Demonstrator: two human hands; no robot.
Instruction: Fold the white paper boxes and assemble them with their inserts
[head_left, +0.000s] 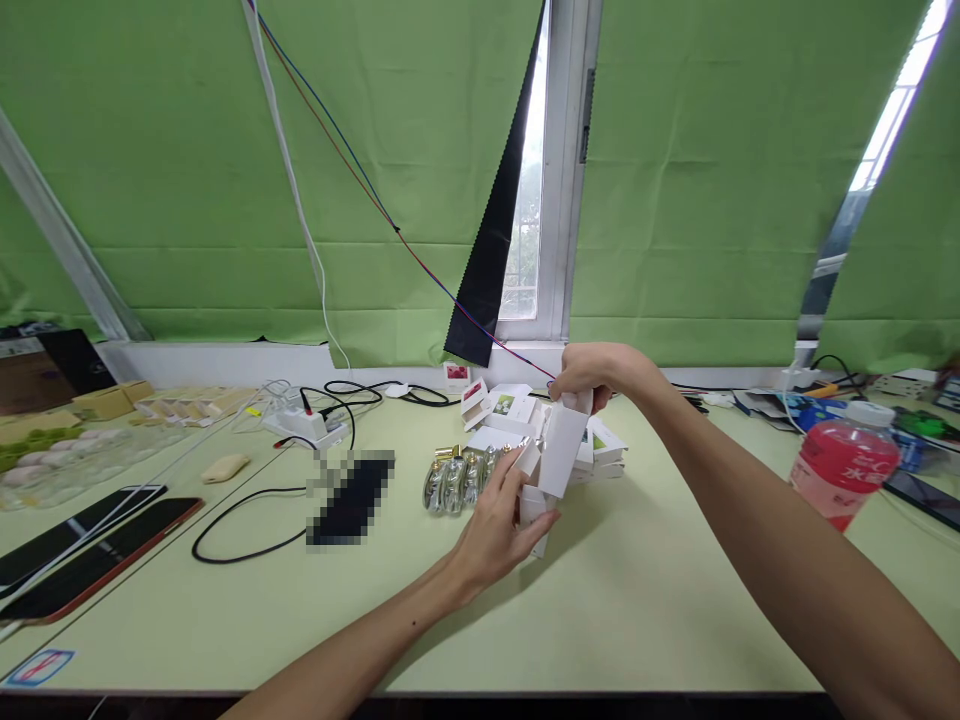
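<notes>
Over the table in front of me, a small white cardboard box [564,448] stands tilted between my two hands. My left hand [496,522] wraps round its lower part, thumb at the front and fingers on the left side. From above, my right hand [594,372] grips the upper end, its fingertips partly hidden behind the card. What the box holds inside cannot be seen. Just left of it stand several clear glass bottles [453,484] in a row, one with a gold cap. Behind, flat white boxes with printed pictures [511,405] lie in a loose pile.
A pink-red drink bottle [846,462] is at the right. On the left are a power strip [306,424], a black cable [225,530], a soap-like bar [226,468] and dark phones or tablets [105,560]. Green curtains [420,150] hang behind the table [637,610].
</notes>
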